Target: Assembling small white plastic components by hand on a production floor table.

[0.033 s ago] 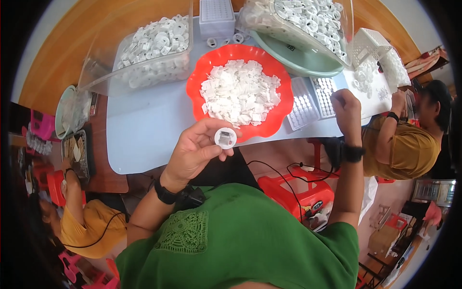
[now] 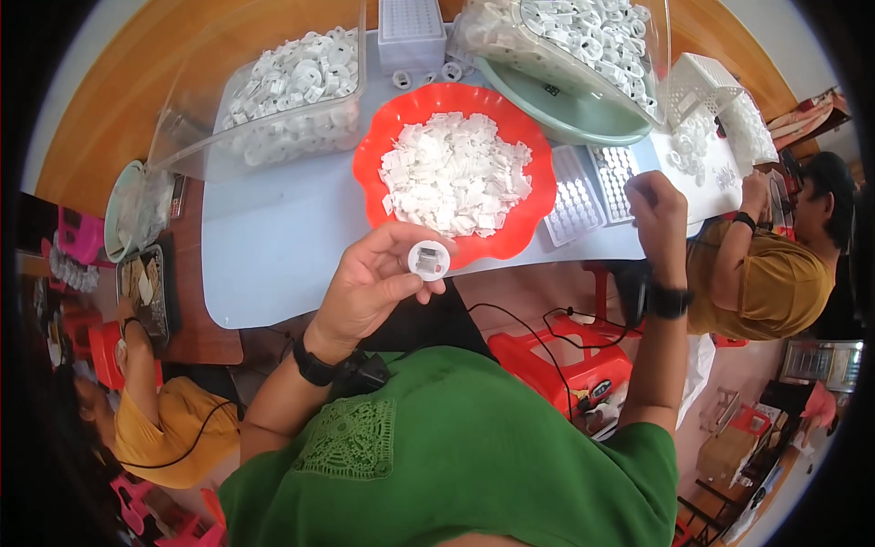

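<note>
A small round white plastic part (image 2: 429, 261) with a dark rectangular slot is pinched between the thumb and fingers of my left hand (image 2: 369, 281). It is held just in front of a red scalloped bowl (image 2: 363, 150) heaped with small flat white plastic pieces (image 2: 456, 169). My right hand (image 2: 658, 211) is raised by the right edge of the table, its fingers curled together. What it holds, if anything, I cannot make out. Close beside it lies a tray of round silvery pieces (image 2: 616, 178), with a clear plastic tray (image 2: 574, 202) to its left.
Clear bins of round white parts stand at the back left (image 2: 292, 87) and back right (image 2: 592, 36), the latter over a green basin (image 2: 556, 114). A white basket (image 2: 697, 84) is at the right. Co-workers in yellow sit on both sides; a red stool (image 2: 565, 360) stands below.
</note>
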Demonstrator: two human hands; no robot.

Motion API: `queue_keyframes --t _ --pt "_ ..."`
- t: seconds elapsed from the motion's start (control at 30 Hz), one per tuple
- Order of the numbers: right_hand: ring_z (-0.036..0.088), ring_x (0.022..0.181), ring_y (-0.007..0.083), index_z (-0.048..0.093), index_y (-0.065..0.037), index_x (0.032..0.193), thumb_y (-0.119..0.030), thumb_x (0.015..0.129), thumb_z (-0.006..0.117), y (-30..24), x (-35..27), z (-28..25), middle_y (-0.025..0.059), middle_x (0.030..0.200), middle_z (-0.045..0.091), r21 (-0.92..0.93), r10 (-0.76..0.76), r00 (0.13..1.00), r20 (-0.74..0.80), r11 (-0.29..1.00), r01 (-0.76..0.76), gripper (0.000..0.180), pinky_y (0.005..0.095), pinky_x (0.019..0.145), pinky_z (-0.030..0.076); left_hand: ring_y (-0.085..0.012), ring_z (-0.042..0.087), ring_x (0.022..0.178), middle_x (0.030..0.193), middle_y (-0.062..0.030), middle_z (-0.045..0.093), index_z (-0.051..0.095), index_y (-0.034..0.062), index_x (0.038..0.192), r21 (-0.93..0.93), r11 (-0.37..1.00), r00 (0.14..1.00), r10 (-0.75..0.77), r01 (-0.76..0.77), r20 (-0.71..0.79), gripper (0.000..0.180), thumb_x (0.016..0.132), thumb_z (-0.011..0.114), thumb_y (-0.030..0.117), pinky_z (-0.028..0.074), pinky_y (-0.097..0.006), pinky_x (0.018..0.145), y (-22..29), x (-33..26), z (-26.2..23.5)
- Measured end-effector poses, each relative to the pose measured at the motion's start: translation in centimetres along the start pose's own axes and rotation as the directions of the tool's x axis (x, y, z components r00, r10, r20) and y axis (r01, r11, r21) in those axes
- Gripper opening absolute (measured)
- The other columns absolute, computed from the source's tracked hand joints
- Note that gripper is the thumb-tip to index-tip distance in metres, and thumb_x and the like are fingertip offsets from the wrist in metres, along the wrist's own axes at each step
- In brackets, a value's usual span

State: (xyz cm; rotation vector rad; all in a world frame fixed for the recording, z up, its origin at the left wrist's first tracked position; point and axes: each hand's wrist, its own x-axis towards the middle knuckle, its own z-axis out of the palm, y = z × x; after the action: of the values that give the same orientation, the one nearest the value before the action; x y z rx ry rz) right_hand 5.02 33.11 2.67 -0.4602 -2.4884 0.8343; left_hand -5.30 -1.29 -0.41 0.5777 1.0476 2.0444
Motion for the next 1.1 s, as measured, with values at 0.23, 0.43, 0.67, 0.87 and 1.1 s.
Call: queue_keyframes --t 0.23,0.43,0.67,0.87,1.1 --pt "0.054 0.077 0.0108 0.057 0.001 0.090 0.005 0.082 0.060 -11.6 -7.1 5.1 0.0046 0.090 0.056 0.648 -0.072 0.969 0.238 0.755 -0.103 0.010 0.0215 0.063 0.044 -0.0156 0.062 0.088 0.116 -0.0123 0.055 0.050 -0.0005 0.116 0.074 0.997 0.999 0.017 -0.020 0.047 0.031 0.086 0.057 -0.005 0.053 -0.025 0.070 -0.7 0.5 1.5" --pt "0.058 0.074 0.0108 0.054 0.002 0.089 0.010 0.083 0.057 -14.0 -8.0 8.3 0.0061 0.083 0.053 0.756 -0.092 0.978 0.186 0.649 -0.082 0.010 0.0237 0.061 0.048 -0.0161 0.061 0.093 0.117 -0.0098 0.052 0.047 0.0006 0.117 0.171 0.971 0.986 0.165 -0.166 0.023 0.033 0.086 0.057 -0.006 0.053 -0.026 0.072 -1.8 0.0 2.9" --pt "0.059 0.066 0.0185 0.053 0.001 0.087 0.010 0.081 0.058 -13.7 -6.6 7.5 0.0089 0.078 0.053 0.614 -0.350 0.913 0.208 0.774 0.157 0.012 0.0287 0.058 0.047 -0.0182 0.062 0.091 0.112 -0.0101 0.055 0.047 0.0009 0.118 -0.096 0.995 1.000 -0.023 0.025 0.019 0.025 0.096 0.051 0.013 0.053 -0.029 0.078 -1.0 -0.9 2.5" --pt "0.058 0.067 0.0255 0.053 0.000 0.084 0.008 0.075 0.064 -14.1 -6.4 7.8 0.0106 0.078 0.054 0.529 -0.460 0.862 0.215 0.797 0.293 0.016 0.0322 0.057 0.046 -0.0195 0.065 0.082 0.102 -0.0097 0.061 0.048 0.0009 0.118 -0.225 0.945 0.971 -0.231 0.240 0.063 0.024 0.097 0.049 0.013 0.054 -0.028 0.072 -0.6 -1.7 1.1" --pt "0.058 0.063 0.0262 0.056 0.000 0.078 0.004 0.071 0.068 -14.9 -7.2 8.9 0.0104 0.079 0.055 0.342 -0.491 0.870 -0.040 0.812 0.473 0.015 0.0339 0.053 0.046 -0.0171 0.063 0.086 0.098 -0.0084 0.063 0.052 0.0010 0.112 -0.184 0.980 0.996 -0.088 0.081 -0.030 0.021 0.091 0.055 0.004 0.052 -0.027 0.074 -0.1 -2.0 1.6"
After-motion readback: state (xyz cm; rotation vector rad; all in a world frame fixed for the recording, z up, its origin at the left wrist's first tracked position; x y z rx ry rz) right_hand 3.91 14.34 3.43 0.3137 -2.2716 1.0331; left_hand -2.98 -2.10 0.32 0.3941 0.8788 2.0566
